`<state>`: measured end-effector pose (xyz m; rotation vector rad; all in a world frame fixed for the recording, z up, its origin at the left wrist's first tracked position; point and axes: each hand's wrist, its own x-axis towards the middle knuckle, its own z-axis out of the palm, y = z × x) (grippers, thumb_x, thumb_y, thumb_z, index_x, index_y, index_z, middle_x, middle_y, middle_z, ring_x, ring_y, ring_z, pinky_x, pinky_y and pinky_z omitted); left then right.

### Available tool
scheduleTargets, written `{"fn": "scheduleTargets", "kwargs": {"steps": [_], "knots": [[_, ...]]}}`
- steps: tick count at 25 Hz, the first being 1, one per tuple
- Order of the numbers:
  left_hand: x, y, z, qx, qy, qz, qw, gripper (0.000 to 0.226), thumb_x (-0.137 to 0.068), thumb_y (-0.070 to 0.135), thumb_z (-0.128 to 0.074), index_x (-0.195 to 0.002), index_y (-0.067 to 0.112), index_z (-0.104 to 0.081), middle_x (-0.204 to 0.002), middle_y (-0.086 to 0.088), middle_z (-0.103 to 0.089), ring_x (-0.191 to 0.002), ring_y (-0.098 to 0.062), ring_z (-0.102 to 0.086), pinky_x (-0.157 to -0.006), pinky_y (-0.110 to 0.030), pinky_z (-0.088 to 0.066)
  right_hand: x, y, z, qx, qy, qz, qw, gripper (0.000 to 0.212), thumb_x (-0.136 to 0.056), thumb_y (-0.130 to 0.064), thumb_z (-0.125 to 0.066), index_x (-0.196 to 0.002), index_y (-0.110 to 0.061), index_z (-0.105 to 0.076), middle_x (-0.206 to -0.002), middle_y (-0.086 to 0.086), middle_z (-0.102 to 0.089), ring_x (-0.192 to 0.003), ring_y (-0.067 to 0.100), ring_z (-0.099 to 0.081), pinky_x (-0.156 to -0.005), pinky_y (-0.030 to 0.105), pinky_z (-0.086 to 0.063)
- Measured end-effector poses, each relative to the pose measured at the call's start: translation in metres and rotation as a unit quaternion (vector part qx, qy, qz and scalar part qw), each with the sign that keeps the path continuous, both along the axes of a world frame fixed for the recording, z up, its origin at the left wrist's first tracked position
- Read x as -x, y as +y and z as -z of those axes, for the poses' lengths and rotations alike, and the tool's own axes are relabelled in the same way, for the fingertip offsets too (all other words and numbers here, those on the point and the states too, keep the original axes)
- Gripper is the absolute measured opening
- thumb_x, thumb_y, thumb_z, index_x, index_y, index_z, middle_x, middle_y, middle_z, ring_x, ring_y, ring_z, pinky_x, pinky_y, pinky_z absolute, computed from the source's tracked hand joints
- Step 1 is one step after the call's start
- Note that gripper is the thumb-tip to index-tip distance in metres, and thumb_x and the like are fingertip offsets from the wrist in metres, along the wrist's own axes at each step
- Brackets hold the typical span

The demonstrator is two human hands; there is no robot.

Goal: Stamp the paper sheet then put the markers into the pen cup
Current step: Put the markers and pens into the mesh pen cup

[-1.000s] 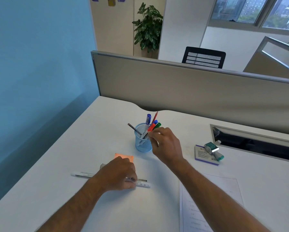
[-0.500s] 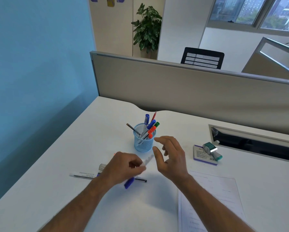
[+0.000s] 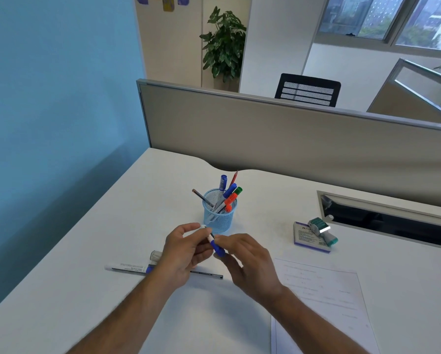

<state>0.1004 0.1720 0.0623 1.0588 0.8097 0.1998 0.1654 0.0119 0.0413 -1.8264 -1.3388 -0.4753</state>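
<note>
The left hand (image 3: 186, 249) holds a blue-capped marker (image 3: 214, 242) above the table (image 3: 112, 226), fingers curled round its white barrel; the right hand (image 3: 250, 261) meets it at the blue cap, its grip pinching that end; both hover just in front of the blue mesh pen cup (image 3: 219, 213), which holds several markers; another marker (image 3: 128, 267) lies on the table at left; the paper sheet (image 3: 324, 297) lies at right, the stamp (image 3: 321, 229) beyond it.

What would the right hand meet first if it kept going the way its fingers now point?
The right hand points left, at the blue-capped marker that the left hand holds. It would probably meet the blue cap first, if it isn't already touching; depth is unclear. The pen cup stands beyond.
</note>
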Motion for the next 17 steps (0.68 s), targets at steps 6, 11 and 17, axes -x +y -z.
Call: {"fn": "scheduleTargets", "kwargs": {"steps": [6, 11, 17], "knots": [[0.014, 0.014, 0.003, -0.145, -0.002, -0.001, 0.989, 0.021, -0.085, 0.034, -0.073, -0.095, 0.018, -0.063, -0.066, -0.009, -0.072, -0.052, -0.023, -0.066, -0.053, -0.032, -0.054, -0.005, 0.014, -0.028, -0.074, 0.072, 0.068, 0.992, 0.028, -0.087, -0.021, -0.068, -0.114, -0.018, -0.06, -0.1, 0.001, -0.072, -0.084, 0.009, -0.067, -0.072, 0.026, -0.058], [0.044, 0.073, 0.011, -0.44, 0.02, 0.06, 0.896, 0.03, -0.084, 0.033, -0.075, -0.061, 0.019, -0.061, -0.051, -0.004, -0.062, -0.044, -0.011, -0.054, -0.05, -0.021, -0.045, -0.028, 0.022, -0.051, -0.132, 0.128, 0.081, 0.98, 0.032, -0.087, -0.011, -0.068, -0.114, -0.022, -0.055, -0.107, -0.003, -0.071, -0.085, 0.006, -0.069, -0.074, 0.032, -0.059], [0.073, 0.143, 0.014, -0.534, 0.175, 0.319, 0.763, 0.048, -0.035, 0.053, -0.09, -0.07, 0.033, -0.065, -0.072, 0.014, -0.066, -0.073, -0.002, -0.058, -0.059, -0.016, -0.044, -0.045, 0.036, -0.04, -0.007, 0.053, 0.12, 0.991, 0.025, -0.089, -0.016, -0.067, -0.112, -0.018, -0.057, -0.1, 0.003, -0.072, -0.079, 0.02, -0.066, -0.066, 0.038, -0.057]]}}
